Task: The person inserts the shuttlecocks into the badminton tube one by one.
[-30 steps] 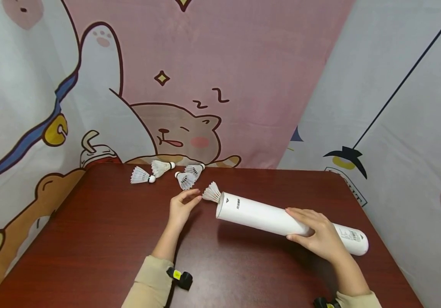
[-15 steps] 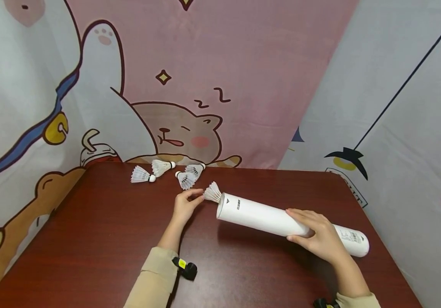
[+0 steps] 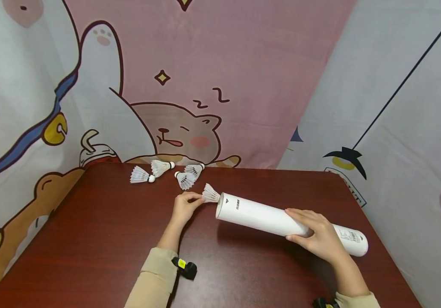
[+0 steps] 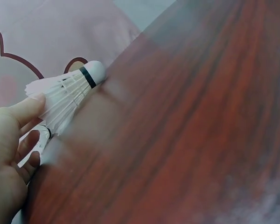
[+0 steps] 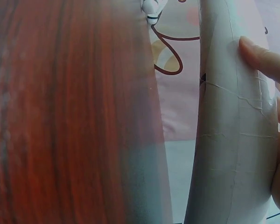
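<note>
Four loose shuttlecocks (image 3: 161, 167) are lying near the back edge of the table (image 3: 70, 239). Next, the left hand (image 3: 184, 207), nearly closed, is pinching the held shuttlecock (image 3: 210, 193) by its skirt; the shuttlecock's axis is pointing rightward, cork leading, toward the mouth of the white tube (image 3: 251, 213), this hand being nearer the mouth. The skirt is showing white, ribbed and flared, a dark band ringing the cork. The tube is slanting rightward, the right hand (image 3: 318, 229) gripping it, thumb and fingers spreading wide.
</note>
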The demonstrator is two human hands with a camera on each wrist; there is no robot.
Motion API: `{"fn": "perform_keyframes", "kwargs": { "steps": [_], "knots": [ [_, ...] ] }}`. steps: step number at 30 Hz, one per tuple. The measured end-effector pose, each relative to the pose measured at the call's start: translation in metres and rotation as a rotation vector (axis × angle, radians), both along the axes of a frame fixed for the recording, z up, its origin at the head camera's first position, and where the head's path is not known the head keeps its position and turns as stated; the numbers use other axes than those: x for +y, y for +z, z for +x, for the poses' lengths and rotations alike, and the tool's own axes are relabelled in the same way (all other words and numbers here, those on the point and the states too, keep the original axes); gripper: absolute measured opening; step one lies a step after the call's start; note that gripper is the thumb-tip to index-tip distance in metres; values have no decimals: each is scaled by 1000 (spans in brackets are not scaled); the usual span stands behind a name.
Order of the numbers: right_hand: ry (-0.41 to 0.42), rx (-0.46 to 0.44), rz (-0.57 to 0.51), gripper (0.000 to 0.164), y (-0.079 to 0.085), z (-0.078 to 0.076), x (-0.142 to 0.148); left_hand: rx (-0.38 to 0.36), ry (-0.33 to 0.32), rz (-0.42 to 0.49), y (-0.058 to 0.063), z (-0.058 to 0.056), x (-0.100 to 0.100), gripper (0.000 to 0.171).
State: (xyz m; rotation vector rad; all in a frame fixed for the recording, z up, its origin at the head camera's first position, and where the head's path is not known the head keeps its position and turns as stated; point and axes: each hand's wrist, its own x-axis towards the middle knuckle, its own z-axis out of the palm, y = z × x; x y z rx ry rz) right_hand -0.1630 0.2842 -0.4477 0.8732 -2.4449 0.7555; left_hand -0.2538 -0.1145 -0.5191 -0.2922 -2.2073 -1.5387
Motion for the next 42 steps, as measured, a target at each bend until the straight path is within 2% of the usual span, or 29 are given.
{"fn": "perform_keyframes", "kwargs": {
  "steps": [9,16,20,27,34,38,42],
  "knots": [
    [-6,-27,7,72,1,1,-1,62,-5,121,12,11,-7,7],
    [-11,-19,13,72,3,1,0,31,-69,187,58,38,-18,7],
    [-10,5,12,74,2,0,0,22,-99,216,73,44,-29,7],
    [-16,5,10,73,2,1,1,62,-158,204,98,53,-38,5],
    [-22,8,9,73,3,2,1,83,-244,183,114,59,-35,5],
    [-30,8,7,75,2,2,1,98,-296,182,119,62,-32,5],
    [-35,3,4,75,2,2,1,91,-319,164,122,65,-27,6]
  ]
}}
